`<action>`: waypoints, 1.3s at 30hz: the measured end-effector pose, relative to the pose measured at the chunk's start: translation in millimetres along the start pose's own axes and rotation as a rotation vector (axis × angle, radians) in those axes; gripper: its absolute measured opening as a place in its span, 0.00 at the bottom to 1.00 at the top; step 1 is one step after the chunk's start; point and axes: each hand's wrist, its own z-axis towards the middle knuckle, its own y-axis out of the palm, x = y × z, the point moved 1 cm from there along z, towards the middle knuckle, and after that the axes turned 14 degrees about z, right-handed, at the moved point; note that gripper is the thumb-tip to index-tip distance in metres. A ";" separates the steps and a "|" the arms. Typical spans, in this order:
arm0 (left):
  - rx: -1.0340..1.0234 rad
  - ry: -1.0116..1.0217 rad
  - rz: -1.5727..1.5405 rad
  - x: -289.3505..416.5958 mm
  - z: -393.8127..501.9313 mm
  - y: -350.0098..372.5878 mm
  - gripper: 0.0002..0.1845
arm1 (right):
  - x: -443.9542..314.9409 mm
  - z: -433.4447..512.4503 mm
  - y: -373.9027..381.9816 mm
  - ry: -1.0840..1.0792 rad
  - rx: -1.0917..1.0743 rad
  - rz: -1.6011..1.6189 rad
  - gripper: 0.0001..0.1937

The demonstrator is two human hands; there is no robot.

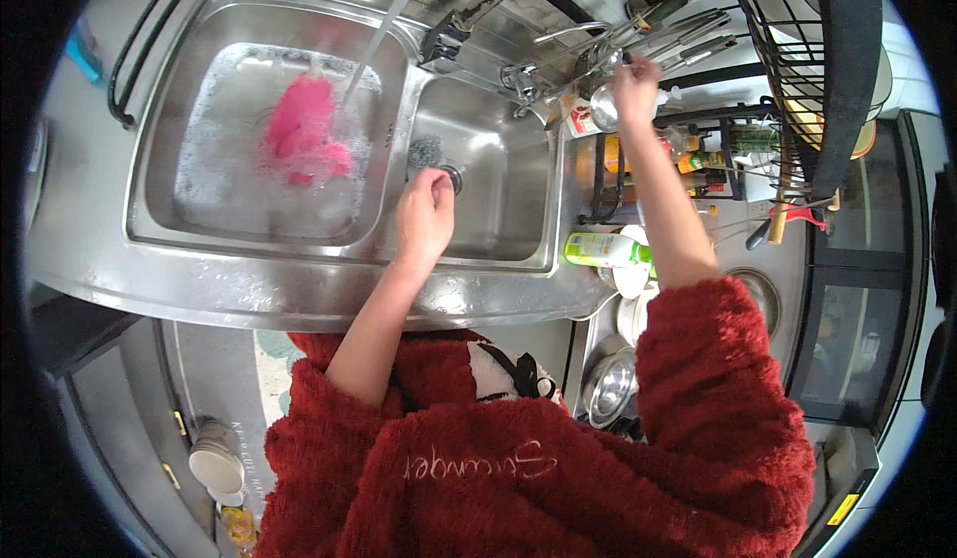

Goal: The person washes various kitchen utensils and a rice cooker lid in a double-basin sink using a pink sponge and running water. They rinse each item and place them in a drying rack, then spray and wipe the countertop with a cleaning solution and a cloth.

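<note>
My right hand (pixel 636 91) is raised among the metal kitchen utensils (pixel 684 42) beyond the sink. Its fingers are pinched on what looks like a utensil's dark handle end. A round steel bowl of a utensil (pixel 603 108) shows beside the palm. My left hand (pixel 425 222), fingers curled in, hovers over the near left side of the smaller basin (pixel 501 199); nothing shows in it. Just past its fingertips are a steel wool scrubber (pixel 425 152) and the drain (pixel 453 177). In the larger basin (pixel 168 109), a soft pink item (pixel 299 128), perhaps a glove or cloth, lies in soapy water.
A thin stream (pixel 381 27) slants down into the larger basin. On the right are a green-and-white bottle (pixel 598 249), a rack of condiment bottles (pixel 688 158) and a black wire dish rack (pixel 792 72). A steel bowl (pixel 609 390) sits below them.
</note>
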 end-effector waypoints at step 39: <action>-0.454 0.218 0.851 -152.4 74.4 -193.7 0.21 | -158.5 -102.5 313.4 1.199 -0.519 0.914 0.10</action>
